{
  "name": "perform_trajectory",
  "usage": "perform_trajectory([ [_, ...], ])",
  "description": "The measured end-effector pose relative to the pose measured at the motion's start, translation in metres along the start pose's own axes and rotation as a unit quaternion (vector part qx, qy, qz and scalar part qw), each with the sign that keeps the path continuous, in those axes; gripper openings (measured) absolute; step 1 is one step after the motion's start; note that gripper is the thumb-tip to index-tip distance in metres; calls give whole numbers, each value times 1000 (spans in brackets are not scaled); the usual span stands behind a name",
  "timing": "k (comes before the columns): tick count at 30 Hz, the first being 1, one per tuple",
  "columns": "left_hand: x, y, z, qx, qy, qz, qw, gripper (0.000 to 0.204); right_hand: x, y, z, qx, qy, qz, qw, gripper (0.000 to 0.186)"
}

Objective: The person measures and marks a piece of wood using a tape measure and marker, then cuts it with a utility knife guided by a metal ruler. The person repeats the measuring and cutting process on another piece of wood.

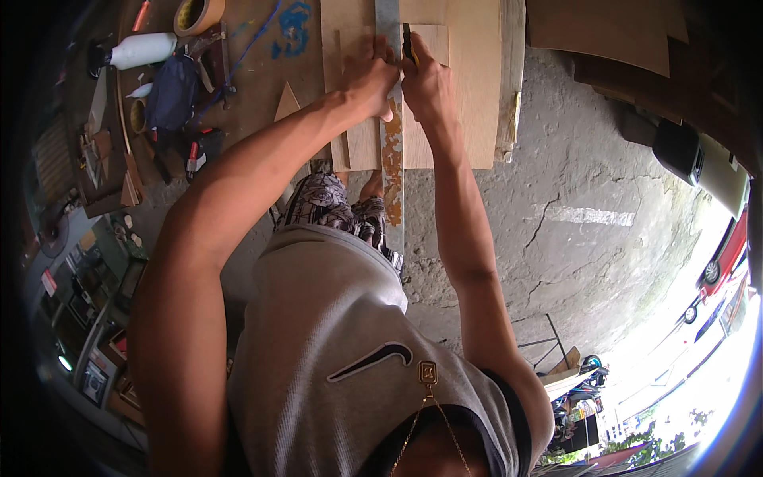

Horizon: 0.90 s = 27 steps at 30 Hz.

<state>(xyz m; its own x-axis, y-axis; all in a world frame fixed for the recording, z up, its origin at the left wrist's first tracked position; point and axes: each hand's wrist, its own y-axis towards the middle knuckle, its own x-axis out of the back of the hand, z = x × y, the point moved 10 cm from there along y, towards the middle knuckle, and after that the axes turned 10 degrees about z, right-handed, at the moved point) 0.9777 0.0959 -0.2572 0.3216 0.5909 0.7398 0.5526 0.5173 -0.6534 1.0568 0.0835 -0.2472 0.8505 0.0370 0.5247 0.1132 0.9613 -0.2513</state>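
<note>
At top centre of head view: thin plywood sheet (pixel 429 143) on larger plywood panel (pixel 481 95); rust-patched metal straightedge (pixel 393 143) lengthwise over sheet, near end overhanging its edge. Left hand (pixel 370 79) laid on straightedge, thumb and fingers spread apart. Right hand (pixel 427 78) curled around black-and-yellow utility knife (pixel 408 44), just beside straightedge's right side; blade contact cannot be told. Left of panel: triangular wood offcut (pixel 288 102), tape roll (pixel 191 24), white bottle (pixel 143 51).
</note>
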Motion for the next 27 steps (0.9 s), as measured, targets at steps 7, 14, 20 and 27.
perform_trajectory([
  [7,-1,0,3,-1,-12,-44,999,107,-3,10,-4,-14,-20,9,1000,37],
  [14,-3,3,-1,-18,-26,14,999,100,-6,15,-1,36,-91,35,995,30],
  [20,-9,5,6,22,2,-5,1000,112,-28,-107,-6,-76,-81,149,983,47],
  [27,-5,5,4,7,-9,-1,1000,115,-38,-224,-25,-195,-92,245,945,52],
])
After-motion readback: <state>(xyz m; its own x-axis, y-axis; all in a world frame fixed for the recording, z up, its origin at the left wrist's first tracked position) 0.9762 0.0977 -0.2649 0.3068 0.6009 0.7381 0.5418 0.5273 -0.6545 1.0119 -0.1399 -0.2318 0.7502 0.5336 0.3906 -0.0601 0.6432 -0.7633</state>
